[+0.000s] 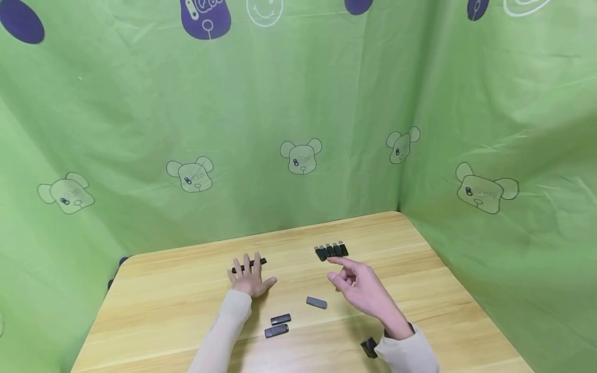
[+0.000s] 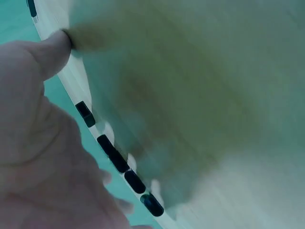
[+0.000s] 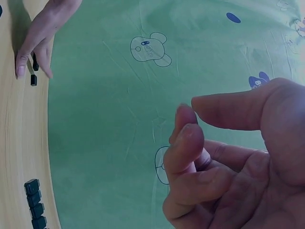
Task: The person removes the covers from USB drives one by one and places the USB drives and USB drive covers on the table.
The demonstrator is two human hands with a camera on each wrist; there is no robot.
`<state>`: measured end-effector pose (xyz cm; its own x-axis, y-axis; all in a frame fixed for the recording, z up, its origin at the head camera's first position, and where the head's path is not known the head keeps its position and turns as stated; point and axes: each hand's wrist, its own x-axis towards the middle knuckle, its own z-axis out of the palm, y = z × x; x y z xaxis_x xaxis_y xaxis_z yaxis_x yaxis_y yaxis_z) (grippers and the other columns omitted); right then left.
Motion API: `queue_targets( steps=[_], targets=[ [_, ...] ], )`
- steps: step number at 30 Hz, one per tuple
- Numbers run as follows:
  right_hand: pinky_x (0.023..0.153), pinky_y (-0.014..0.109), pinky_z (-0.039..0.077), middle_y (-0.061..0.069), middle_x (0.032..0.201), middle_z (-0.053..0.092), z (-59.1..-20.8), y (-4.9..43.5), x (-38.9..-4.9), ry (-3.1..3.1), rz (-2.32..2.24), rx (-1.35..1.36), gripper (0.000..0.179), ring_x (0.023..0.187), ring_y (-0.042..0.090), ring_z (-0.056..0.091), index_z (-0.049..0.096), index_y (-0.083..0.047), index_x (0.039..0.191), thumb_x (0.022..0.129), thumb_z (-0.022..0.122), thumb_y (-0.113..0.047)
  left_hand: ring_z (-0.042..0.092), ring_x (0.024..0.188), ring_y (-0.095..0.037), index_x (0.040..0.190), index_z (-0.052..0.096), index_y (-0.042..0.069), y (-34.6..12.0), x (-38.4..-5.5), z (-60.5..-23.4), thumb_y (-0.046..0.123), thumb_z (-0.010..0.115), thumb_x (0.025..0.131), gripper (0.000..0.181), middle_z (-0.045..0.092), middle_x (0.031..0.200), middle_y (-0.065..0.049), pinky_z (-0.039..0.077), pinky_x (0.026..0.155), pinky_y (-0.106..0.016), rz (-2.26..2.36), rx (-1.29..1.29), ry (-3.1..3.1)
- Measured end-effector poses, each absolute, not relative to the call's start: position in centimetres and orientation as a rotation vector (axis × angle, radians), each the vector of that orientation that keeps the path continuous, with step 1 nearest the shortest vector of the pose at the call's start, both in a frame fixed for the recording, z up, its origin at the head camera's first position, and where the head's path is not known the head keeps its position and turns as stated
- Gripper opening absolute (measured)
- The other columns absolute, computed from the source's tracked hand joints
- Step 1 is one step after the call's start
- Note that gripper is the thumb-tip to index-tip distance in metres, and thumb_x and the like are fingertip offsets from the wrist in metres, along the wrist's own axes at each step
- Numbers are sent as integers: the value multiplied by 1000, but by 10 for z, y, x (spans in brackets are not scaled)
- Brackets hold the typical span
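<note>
My left hand [image 1: 251, 284] is spread with its fingers over a row of small black pieces [image 1: 264, 261], which look like USB stick caps. In the left wrist view several of these black pieces [image 2: 113, 152] lie end to end beyond the palm. My right hand [image 1: 364, 290] hovers with index finger extended and other fingers loosely bent, nothing visible in it. Just past its fingertip, several black USB sticks [image 1: 337, 249] lie side by side, metal plugs pointing away. Their row [image 3: 34, 204] also shows in the right wrist view. A grey USB stick [image 1: 316, 302] lies between the hands.
Two dark USB sticks [image 1: 277, 330] lie near the left forearm. A black block-like object [image 1: 369, 347] sits beside the right cuff, partly hidden. The wooden table [image 1: 177, 311] meets green curtains [image 1: 252, 202] at its back and right.
</note>
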<state>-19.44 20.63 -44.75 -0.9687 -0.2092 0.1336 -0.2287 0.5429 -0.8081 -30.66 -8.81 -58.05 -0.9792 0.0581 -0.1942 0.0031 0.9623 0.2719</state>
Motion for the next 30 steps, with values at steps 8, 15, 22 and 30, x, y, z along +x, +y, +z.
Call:
queue_targets(
  steps=[8, 15, 22, 30],
  targets=[
    [58, 21, 49, -3, 77, 66, -447, 207, -196, -2746, 1459, 387, 42, 65, 6, 57, 60, -4, 136, 96, 68, -16, 3, 154, -56, 162, 17, 8, -91, -299, -562, 69, 49, 95, 97, 8, 169, -28, 9, 121, -74, 417, -6, 2900],
    [55, 21, 47, -3, 75, 66, -451, 210, -197, -2756, 1477, 382, 42, 63, 6, 56, 60, -3, 136, 96, 67, -16, -4, 155, -54, 163, 8, 8, -91, -307, -580, 75, 43, 94, 102, -1, 169, -29, 6, 122, -73, 422, 13, 2875],
    [54, 21, 46, -3, 74, 65, -455, 211, -195, -2768, 1501, 373, 42, 62, 6, 56, 60, -2, 135, 97, 67, -18, -6, 154, -55, 163, 6, 7, -89, -303, -581, 70, 47, 95, 101, -2, 170, -26, 4, 121, -74, 416, 32, 2859],
    [52, 21, 44, -1, 75, 65, -455, 212, -195, -2774, 1540, 361, 43, 61, 7, 56, 60, -2, 136, 97, 68, -18, 5, 150, -63, 164, 14, 20, -80, -293, -558, 65, 42, 100, 83, 10, 170, -24, 13, 119, -76, 370, 88, 2895]
  ],
)
